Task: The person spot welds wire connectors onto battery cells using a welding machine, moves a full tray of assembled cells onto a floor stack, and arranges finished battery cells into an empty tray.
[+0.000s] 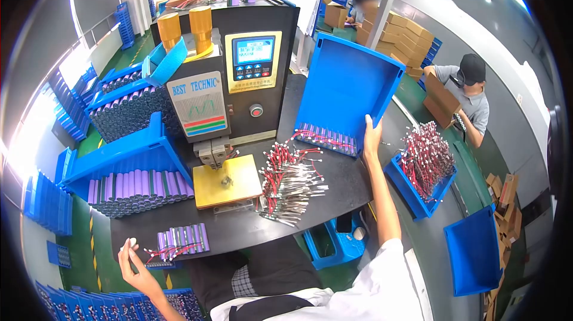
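My right hand [372,136] grips the right rim of a blue plastic bin [349,85], which is tilted up on the black table. Purple battery cells with red wires [327,137] lie in a row along the bin's lower side. At the table's front left edge, my left hand [136,270] has its fingers curled together, with a small white thing [132,241] at the fingertips that I cannot make out. Right beside it lies a group of purple battery cells [184,241] with red leads. Between the hands, a pile of wired metal strips [289,186] covers part of the table.
A spot welder [200,106] stands at the back with a yellow block [227,182] under its head. Bins of cells [140,186] stand left. A blue bin of red wires [421,192] is at right. Farther right, a person [471,91] handles a cardboard box.
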